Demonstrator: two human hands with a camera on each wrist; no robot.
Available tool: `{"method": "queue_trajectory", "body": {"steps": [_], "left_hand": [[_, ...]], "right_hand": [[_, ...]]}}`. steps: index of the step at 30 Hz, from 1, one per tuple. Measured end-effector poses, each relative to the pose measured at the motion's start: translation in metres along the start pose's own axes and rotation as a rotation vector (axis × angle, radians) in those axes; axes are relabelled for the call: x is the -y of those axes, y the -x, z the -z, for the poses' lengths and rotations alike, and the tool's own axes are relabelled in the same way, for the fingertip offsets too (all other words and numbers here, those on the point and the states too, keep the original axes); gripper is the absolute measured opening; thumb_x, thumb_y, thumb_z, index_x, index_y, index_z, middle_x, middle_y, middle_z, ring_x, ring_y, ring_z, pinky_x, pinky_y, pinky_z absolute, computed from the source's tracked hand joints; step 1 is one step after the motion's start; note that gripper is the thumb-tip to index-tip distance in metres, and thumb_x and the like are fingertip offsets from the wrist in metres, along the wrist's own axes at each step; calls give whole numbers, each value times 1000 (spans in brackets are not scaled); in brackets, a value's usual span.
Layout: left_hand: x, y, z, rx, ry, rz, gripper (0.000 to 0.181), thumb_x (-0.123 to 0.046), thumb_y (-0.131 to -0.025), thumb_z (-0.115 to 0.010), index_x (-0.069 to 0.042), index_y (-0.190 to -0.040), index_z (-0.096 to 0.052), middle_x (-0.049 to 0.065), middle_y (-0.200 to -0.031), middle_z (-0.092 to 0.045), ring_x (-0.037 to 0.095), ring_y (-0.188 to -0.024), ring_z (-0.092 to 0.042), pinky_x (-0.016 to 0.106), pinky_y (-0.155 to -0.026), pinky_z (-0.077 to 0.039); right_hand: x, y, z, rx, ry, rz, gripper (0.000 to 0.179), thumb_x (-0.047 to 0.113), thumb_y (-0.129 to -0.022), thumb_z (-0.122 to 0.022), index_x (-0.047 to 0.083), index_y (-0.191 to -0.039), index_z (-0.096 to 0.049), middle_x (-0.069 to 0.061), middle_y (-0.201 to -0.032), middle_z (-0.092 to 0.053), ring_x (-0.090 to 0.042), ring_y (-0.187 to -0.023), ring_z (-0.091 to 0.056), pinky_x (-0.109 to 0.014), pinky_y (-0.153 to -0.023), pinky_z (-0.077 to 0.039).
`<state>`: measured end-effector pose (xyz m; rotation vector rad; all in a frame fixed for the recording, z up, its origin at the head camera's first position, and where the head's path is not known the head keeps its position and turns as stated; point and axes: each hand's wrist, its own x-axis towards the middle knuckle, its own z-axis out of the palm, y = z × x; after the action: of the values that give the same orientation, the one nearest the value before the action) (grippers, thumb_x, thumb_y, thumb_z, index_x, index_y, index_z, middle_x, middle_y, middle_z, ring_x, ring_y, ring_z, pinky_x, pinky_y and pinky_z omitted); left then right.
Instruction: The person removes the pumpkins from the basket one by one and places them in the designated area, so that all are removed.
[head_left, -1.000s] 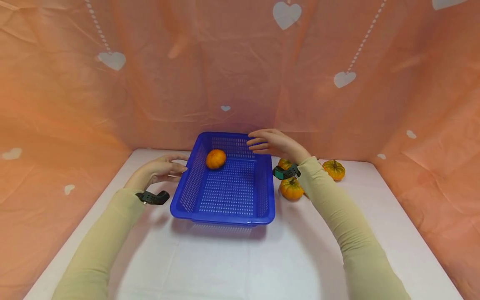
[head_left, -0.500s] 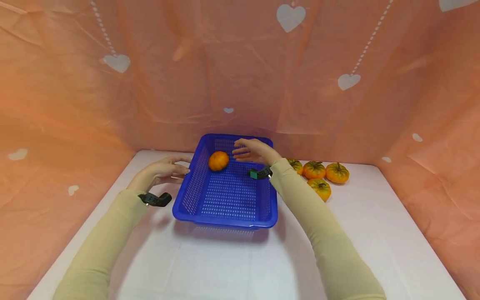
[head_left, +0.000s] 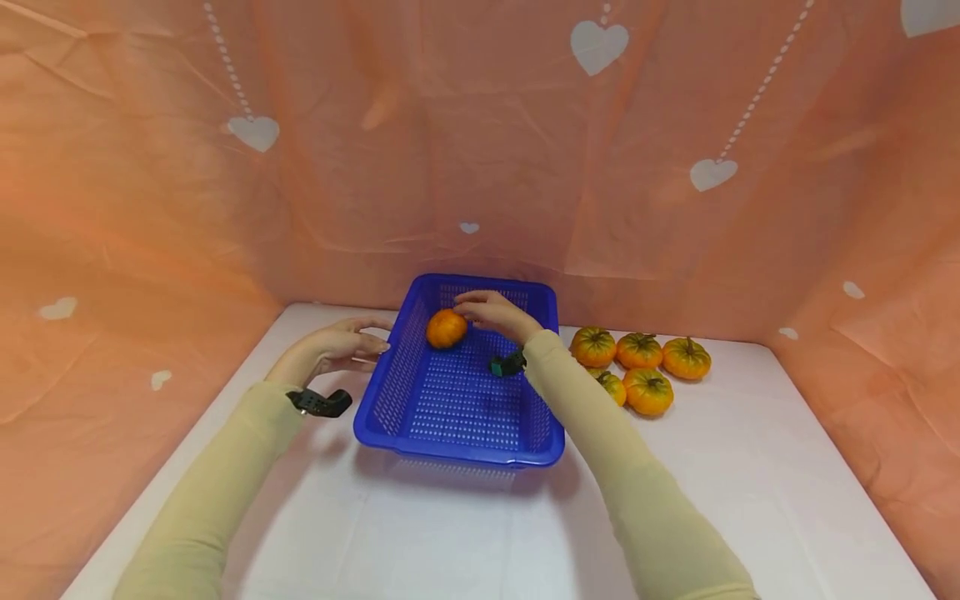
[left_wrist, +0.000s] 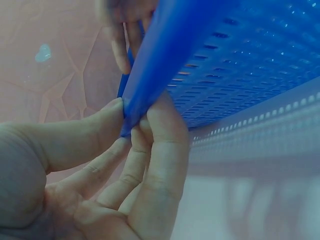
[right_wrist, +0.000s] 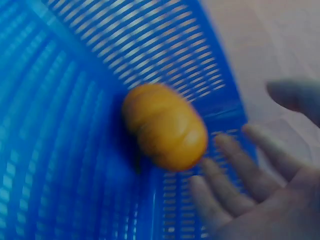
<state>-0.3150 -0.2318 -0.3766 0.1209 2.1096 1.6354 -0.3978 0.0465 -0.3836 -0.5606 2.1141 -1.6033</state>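
A small orange pumpkin [head_left: 447,328] lies in the far left corner of the blue plastic basket [head_left: 457,454]. My left hand [head_left: 330,348] is at the basket's left side; in the left wrist view its thumb and fingers pinch the blue rim [left_wrist: 150,75]. Inside the basket my right hand [head_left: 497,314] reaches over to the pumpkin from the right. The right wrist view shows its fingers [right_wrist: 245,170] spread and fairly straight beside the pumpkin [right_wrist: 165,127], with the fingertips very near; whether they touch cannot be told.
Several green-and-orange pumpkins [head_left: 686,359] sit grouped on the white table [head_left: 450,542], right of the basket and partly behind the right sleeve [head_left: 615,475]. An orange cloth [head_left: 510,167] with white hearts encloses the back and sides.
My right hand has moved left and down, from the basket's far right rim to the pumpkin inside. The left hand stays at the rim. The view has shifted slightly.
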Motion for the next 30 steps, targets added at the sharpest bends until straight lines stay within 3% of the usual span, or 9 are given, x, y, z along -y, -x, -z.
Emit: {"method": "queue_trajectory", "body": {"steps": [3, 8, 15, 23, 30], "left_hand": [[0, 0, 0, -7, -4, 10, 57, -4, -96, -54, 1, -146, -26, 12, -107, -63, 20, -92, -63, 38, -87, -52], [0, 0, -1, -25, -8, 22, 57, -5, -96, -55, 0, -145, -27, 9, -103, -63, 19, -90, -64, 39, -86, -52], [2, -1, -1, -13, 4, 14, 57, -5, -96, -56, 0, -145, -28, 9, -103, -62, 19, -91, -63, 37, -85, -52], [4, 1, -2, -17, -5, 10, 57, -6, -96, -57, 0, -145, -28, 11, -106, -62, 20, -93, -63, 37, -85, -53], [3, 1, -2, -18, -21, 3, 57, -5, -96, -56, 0, -144, -27, 11, -105, -60, 20, -93, -62, 37, -84, -53]], "right_hand": [[-5, -4, -3, 26, 161, 110, 49, 6, -93, -61, -2, -138, -46, -17, -139, -47, -28, -128, -43, -39, -106, -35], [-9, -10, -4, 62, 279, 206, 53, -3, -87, -65, -4, -137, -47, -19, -141, -44, -31, -133, -37, -43, -110, -29], [-12, -11, -7, 94, 409, 172, 56, 2, -86, -69, 1, -138, -48, -15, -140, -46, -29, -128, -41, -42, -108, -32], [-17, -7, -9, 60, 486, 77, 59, 6, -84, -73, 10, -139, -49, -10, -139, -44, -27, -125, -42, -40, -106, -35], [-17, -8, -7, 81, 540, 84, 60, 0, -83, -72, 10, -138, -52, -14, -139, -36, -30, -124, -38, -40, -104, -38]]}}
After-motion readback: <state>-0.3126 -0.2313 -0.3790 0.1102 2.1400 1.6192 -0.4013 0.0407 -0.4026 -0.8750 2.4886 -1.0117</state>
